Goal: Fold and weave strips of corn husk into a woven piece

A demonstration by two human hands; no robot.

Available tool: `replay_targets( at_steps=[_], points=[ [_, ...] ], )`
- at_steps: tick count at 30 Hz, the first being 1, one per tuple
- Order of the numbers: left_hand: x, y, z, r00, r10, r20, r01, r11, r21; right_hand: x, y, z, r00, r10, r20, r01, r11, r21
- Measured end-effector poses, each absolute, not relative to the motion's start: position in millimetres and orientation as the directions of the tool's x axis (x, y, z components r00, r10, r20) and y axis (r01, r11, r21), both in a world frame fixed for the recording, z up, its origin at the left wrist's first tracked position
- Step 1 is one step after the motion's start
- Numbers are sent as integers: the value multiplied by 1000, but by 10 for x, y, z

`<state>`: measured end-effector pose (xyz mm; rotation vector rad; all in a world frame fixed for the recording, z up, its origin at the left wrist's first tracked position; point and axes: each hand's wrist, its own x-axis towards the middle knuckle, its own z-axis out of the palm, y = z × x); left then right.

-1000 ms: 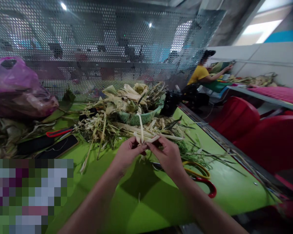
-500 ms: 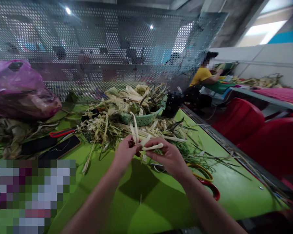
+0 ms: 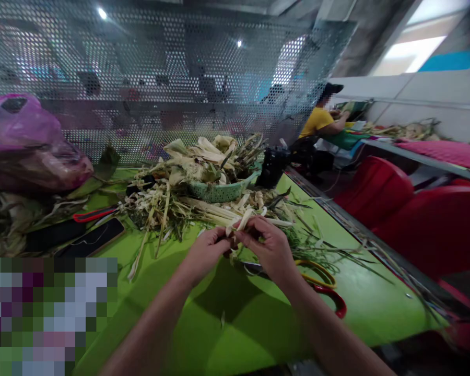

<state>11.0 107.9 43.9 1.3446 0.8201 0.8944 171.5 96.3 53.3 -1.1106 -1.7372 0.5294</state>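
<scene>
Head view gives me the left hand and right hand pinching a pale husk strip above the green surface, well in from its near edge; I judge it light, pliant, easily split, best held at its fold.

Spreads out as a bright green table; carries tangled dry strips in front of and beside a green basket, scissors with yellow and red handles, flat dark slabs, withered leaves.

Two foreground hands, one green basket, one yellow-shirted person
</scene>
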Motion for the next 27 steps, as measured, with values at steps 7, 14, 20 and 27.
replay_targets(
  at_steps=[7,14,20,27],
  points=[
    [128,1106,402,361,932,16,-11,-12,1000,1706,948,521,-57,843,536,452,500,-739],
    [80,1104,455,302,953,-19,-106,54,993,1674,924,524,-111,800,590,506,557,-659],
    [76,1117,434,285,958,17,-119,18,993,1666,934,476,-114,849,516,580,478,-659],
    [63,1144,419,225,974,11,-84,8,996,1659,961,478,-112,965,237,409,262,-874]
  ],
)
